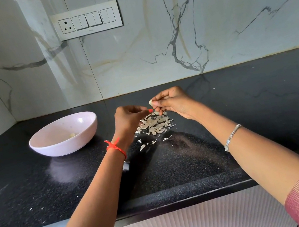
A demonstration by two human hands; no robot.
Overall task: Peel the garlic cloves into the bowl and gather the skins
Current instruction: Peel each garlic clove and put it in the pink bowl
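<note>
Mid-peel: clove held right over the skin pile.
Right hand [170,102] pinches the clove [150,103] at its fingertips, above the skins [154,125], likely so peel drops onto the pile, not across the table [209,142]. Left hand [127,118] sits at the clove's 8 o'clock, fingers drawn together; can't tell if it has a skin strip. Bowl [81,139] at the pile's 9 o'clock, near, one peeled clove [72,135] inside.

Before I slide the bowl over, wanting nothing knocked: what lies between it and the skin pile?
Head view: bare black counter between bowl and skin pile; the left wrist crosses that stretch.
</note>
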